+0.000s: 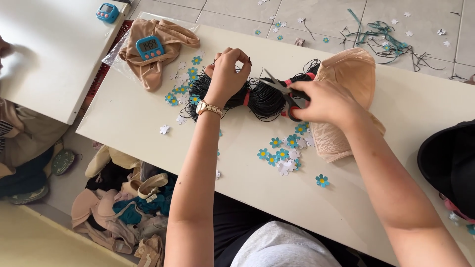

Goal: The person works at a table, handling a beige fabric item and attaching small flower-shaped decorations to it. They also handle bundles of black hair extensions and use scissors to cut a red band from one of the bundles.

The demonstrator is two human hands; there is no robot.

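Tiled floor (316, 15) lies beyond your cream desk (128, 116). Your left hand (228, 69) pinches a strand above the black cord bundle (257, 99) at the desk's middle; your right hand (321, 101) grips red-handled scissors (284, 89), blades parted, among blue paper flowers (282, 148).

Bright, even daylight floods the cream table (148, 118); shadows beneath the forearms stay soft and short. No glare. Left of the table, a hand (5, 48) smears with motion blur; everything else is sharp.
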